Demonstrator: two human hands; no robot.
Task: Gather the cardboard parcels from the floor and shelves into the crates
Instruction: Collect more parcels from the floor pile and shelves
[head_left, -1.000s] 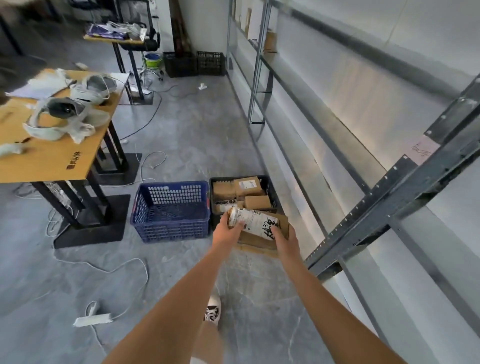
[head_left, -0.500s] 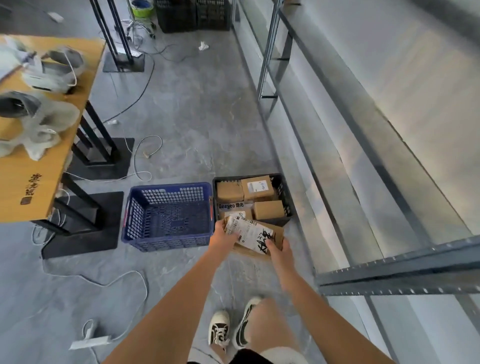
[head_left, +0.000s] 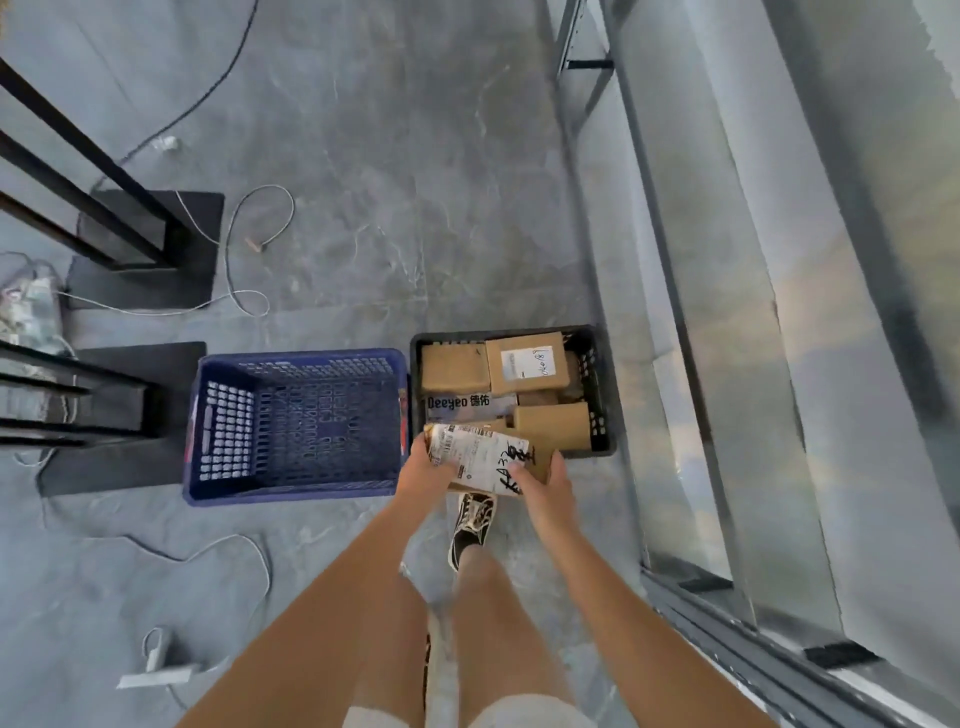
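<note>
Low in the middle of the frame, the left hand (head_left: 428, 470) and right hand (head_left: 545, 480) grip a labelled cardboard parcel (head_left: 483, 457) from either side, fingers curled round its edges, over the near edge of the black crate (head_left: 602, 384). That crate holds several boxes; the blue crate (head_left: 296, 426) sits just beside it on its left.

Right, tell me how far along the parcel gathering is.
Done: several parcels already lie in the black crate. In hand: left hand and right hand hold a labelled parcel at its near edge. Left: setting it in; the blue crate shows no parcels.
</note>
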